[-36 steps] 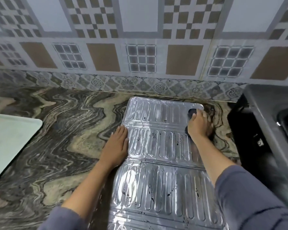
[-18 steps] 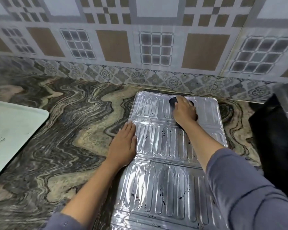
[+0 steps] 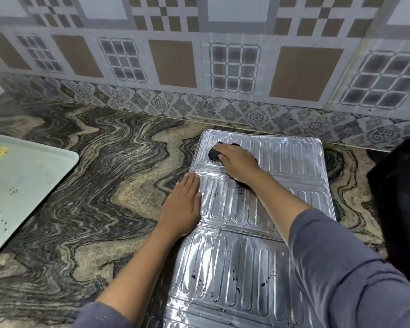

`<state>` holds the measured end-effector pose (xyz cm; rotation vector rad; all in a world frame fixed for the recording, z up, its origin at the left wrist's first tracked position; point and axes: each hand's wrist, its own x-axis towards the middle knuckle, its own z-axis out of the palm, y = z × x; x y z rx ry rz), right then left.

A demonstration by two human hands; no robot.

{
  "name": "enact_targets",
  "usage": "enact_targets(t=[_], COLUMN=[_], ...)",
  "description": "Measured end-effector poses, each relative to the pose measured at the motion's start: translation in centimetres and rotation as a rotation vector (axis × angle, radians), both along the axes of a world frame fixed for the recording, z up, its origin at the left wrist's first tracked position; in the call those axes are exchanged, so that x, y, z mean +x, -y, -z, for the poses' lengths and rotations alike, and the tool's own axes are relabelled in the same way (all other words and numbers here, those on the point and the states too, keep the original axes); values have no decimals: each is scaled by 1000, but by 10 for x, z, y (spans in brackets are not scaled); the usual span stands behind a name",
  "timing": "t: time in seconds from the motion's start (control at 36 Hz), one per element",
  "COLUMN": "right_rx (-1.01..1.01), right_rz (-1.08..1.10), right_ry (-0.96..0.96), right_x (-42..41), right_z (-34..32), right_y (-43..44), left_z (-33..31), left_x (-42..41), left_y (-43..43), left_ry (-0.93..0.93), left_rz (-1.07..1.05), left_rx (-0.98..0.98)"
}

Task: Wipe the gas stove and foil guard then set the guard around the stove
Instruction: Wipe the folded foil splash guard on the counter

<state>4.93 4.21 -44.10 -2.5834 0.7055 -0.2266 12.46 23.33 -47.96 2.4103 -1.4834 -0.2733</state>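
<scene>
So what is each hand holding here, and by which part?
Right hand presses a dark cloth from above onto the foil guard. Left hand holds nothing; it lies flat on the guard's left edge.

There are no words, numbers, labels or brand names to read anywhere in this view. The wall tiles point(image 3: 173, 65) show only squares, checks and flower shapes. The foil guard point(image 3: 242, 209) has only ridges and dark spots, and the tray point(image 3: 29, 185) has only stains.
</scene>
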Motion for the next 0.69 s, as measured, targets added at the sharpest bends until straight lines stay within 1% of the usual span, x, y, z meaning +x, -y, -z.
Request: enact_targets(t=[0.22, 0.44, 0.5, 0.69], right_rx=[-6, -43, -47, -48], right_rz=[-58, -47, 0, 280], right_ry=[47, 68, 62, 49], right_x=[-10, -24, -28, -62], right_z=[6, 10, 9, 0], right_y=[-19, -43, -44, -30], left_z=[-1, -4, -5, -7], left_x=[-2, -3, -4, -4], left_y=[0, 0, -1, -2], left_ry=[19, 30, 28, 8], left_rz=[-15, -20, -18, -13], left_rx=[6, -6, -11, -10])
